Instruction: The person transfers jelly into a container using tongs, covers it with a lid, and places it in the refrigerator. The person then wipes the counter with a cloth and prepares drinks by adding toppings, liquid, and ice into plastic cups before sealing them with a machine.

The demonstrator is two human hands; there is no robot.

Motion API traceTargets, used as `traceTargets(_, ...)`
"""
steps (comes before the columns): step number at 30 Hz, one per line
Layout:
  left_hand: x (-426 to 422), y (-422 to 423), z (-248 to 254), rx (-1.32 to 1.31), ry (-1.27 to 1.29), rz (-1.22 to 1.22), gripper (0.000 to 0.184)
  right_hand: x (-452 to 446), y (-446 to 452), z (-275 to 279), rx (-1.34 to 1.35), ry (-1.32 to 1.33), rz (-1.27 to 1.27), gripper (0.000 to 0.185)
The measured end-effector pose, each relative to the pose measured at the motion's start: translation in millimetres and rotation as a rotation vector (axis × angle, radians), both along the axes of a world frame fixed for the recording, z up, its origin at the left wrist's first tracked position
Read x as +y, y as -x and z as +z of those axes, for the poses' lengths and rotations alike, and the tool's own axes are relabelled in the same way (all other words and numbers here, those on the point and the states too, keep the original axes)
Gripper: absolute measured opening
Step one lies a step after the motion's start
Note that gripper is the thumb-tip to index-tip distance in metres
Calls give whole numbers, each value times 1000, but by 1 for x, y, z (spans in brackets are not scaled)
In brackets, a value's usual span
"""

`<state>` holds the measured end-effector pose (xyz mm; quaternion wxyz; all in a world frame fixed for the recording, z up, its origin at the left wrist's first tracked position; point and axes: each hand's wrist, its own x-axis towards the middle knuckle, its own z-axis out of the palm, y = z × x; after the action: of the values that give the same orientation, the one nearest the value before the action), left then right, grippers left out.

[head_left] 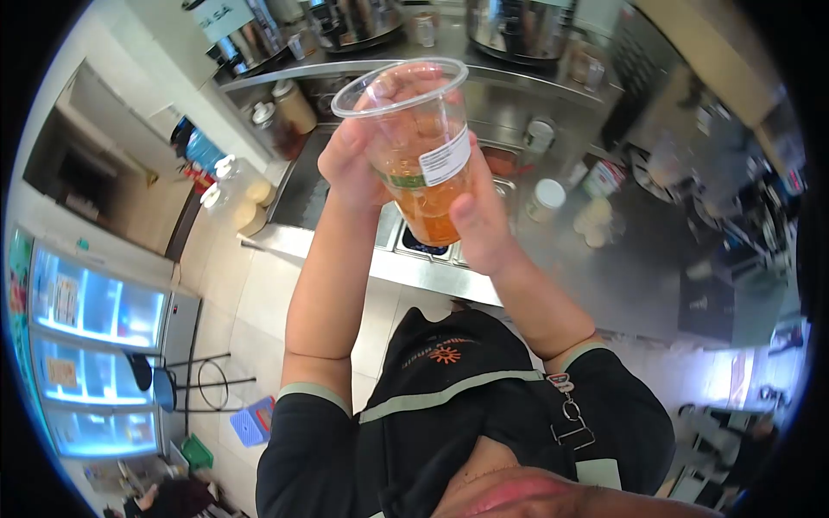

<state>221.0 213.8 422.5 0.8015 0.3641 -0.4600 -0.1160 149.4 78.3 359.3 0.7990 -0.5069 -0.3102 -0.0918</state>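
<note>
A clear plastic cup (414, 186) with orange liquid in its lower part is held up above the counter's front edge, tilted, its open rim toward the camera. A white printed label is on its side, beside a green band. My left hand (350, 164) is wrapped round the cup's left side, with fingers showing behind the rim. On the lower right side, my right hand (484, 220) grips the cup, its thumb near the base; its other fingers are mostly hidden behind the cup.
A steel counter (639, 276) holds a white-lidded jar (546, 200), a carton (603, 178) and sunken containers. Large metal dispensers (518, 30) stand at the back. Bottles (294, 105) are at the back left. Glass-door fridges (99, 298) and a stool (164, 387) stand at far left.
</note>
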Motion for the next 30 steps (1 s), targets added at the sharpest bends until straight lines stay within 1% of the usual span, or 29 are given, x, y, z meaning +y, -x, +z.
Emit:
traceTargets(1, -7, 0, -3, -29, -20, -45, 107, -1, 14, 1, -33, 39, -134, 97)
traceTargets(2, -17, 7, -6, -32, -25, -86, 107, -6, 27, 0, -35, 34, -174, 97)
traceTargets(4, -44, 21, -8, 54, 89, -271, 93, -23, 49, -1, -22, 98, -280, 99)
traceTargets(5, -57, 25, -11, 52, 88, -348, 96, -31, 60, 1, -57, 106, -312, 98)
traceTargets(9, -121, 58, -14, 75, 91, -563, 97, -78, 112, 3, -43, 146, -436, 96)
traceTargets(11, -159, 75, -17, 91, 102, -694, 98, -104, 139, -1, -23, 227, -630, 95)
traceTargets(14, -223, 107, -16, 80, 80, -804, 98, -155, 176, -5, -9, 240, -719, 96)
traceTargets(18, -330, 153, -22, 43, 74, -967, 100, -243, 239, -5, -11, 270, -867, 95)
traceTargets(20, -380, 181, -24, 34, 88, -966, 100, -290, 281, 1, 156, 382, -882, 88)
traceTargets(21, -407, 190, -31, 63, 95, -993, 100, -313, 302, 2, 149, 480, -983, 81)
traceTargets(22, -428, 209, -29, 69, 63, -1055, 98, -340, 328, 4, 137, 500, -1038, 81)
traceTargets(24, -470, 230, -25, 22, -61, -979, 92, -384, 387, -1, 433, 582, -940, 77)
traceTargets(25, -495, 238, -20, 15, -52, -1009, 92, -408, 415, -11, 525, 612, -918, 75)
traceTargets(27, -538, 256, -16, -22, -130, -735, 85, -451, 474, -43, 742, 661, -909, 71)
traceTargets(28, -561, 254, -9, -56, -165, -705, 83, -466, 503, -63, 864, 679, -923, 68)
traceTargets(30, -616, 249, 5, -127, -212, -594, 82, -495, 566, -127, 1072, 674, -974, 61)
